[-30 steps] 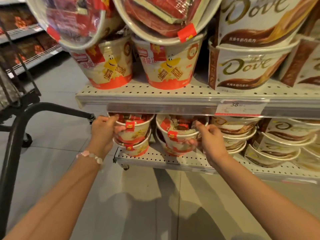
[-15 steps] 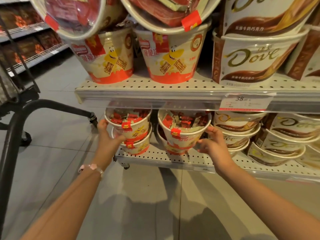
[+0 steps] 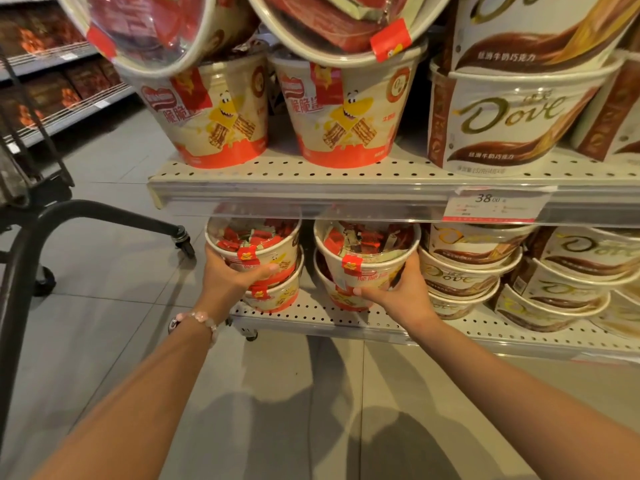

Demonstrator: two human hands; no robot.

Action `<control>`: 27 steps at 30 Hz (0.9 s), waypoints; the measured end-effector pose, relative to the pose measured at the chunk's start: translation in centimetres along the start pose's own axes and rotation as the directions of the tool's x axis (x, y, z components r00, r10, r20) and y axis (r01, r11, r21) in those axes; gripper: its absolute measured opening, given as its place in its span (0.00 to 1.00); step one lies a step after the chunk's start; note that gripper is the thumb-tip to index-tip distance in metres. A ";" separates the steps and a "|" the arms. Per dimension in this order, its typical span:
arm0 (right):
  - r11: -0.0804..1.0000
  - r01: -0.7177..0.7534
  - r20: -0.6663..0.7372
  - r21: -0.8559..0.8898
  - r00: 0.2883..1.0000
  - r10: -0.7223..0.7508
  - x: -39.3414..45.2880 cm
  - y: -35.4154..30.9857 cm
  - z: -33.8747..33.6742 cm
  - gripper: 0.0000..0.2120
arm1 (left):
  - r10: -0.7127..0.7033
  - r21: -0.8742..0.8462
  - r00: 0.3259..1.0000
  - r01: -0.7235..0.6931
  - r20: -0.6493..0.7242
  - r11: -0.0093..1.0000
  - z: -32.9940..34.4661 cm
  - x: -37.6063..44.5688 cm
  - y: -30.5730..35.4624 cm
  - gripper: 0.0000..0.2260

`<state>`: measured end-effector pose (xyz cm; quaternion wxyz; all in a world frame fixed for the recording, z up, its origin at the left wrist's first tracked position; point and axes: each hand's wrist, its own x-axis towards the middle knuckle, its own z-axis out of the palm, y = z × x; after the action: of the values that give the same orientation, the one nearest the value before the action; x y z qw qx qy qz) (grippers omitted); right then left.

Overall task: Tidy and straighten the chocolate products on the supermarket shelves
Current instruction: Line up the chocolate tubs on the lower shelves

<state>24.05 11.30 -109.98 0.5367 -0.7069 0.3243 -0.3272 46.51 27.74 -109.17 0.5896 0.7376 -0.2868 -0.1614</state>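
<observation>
Straightening: both stacks of wafer tubs at once, judged from one hand on each
Left hand: fingers curled round the upper red-and-cream paper tub with clear lid, probably to square it on the tub beneath
Right hand: clamped on the neighbouring red-and-cream lidded tub, thumb under its front, likely to turn its label forward
Lower perforated metal shelf: carries both stacks at its front edge
White-and-brown chocolate tubs: nested, tilted, just beside the right hand, untouched
</observation>
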 end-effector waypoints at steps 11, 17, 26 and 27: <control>0.988 -0.059 -0.043 -0.143 0.998 0.053 1.4 1.2 1.6 0.43 | -0.010 0.007 0.999 0.009 0.051 1.000 -0.8 -0.3 -0.5 0.39; 0.980 -0.115 0.053 -0.160 0.991 0.125 2.2 1.9 0.8 0.36 | 0.027 0.000 0.998 -0.027 0.053 1.000 -0.1 -0.8 -0.9 0.35; 0.943 -0.164 -0.176 -0.291 0.978 0.115 2.2 1.1 2.7 0.42 | -0.018 -0.006 0.998 0.018 -0.052 1.000 1.0 -0.8 -2.4 0.45; 0.940 -0.164 -0.198 -0.299 0.974 0.107 2.2 1.0 3.0 0.42 | -0.023 -0.006 0.998 0.022 -0.064 1.000 1.2 -0.8 -2.5 0.45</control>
<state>27.63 10.98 -111.37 0.4075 -0.7269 0.4669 -0.2959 45.77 27.69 -112.00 0.5986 0.7441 -0.2590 -0.1449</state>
